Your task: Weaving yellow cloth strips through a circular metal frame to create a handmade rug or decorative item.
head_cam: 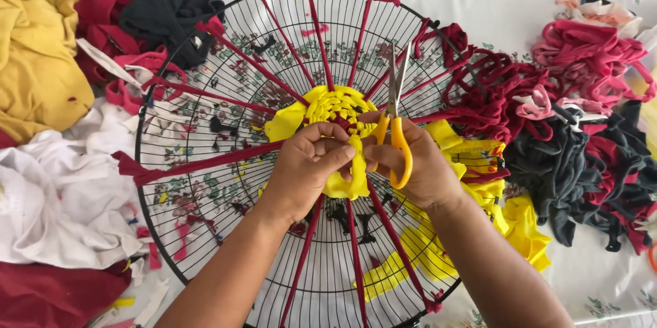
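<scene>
**Hands work yellow cloth strip at centre of wire fan guard**

At the centre of the frame, the left hand is closed in a pinch on a yellow fabric strip, thumb and fingers pressed together over it. Just beside it, the right hand is curled shut through the yellow handles of a pair of scissors, whose blades point up toward the top of the frame, slightly parted. The strip hangs from a woven yellow disc at the hub of a round black wire fan guard, which lies flat on a counter covered with a white floral cloth. Dark red fabric strips run like spokes from hub to rim. Piled red, pink and dark grey strips fill the right of the frame; yellow cloth lies at upper left, white cloth at left.
</scene>
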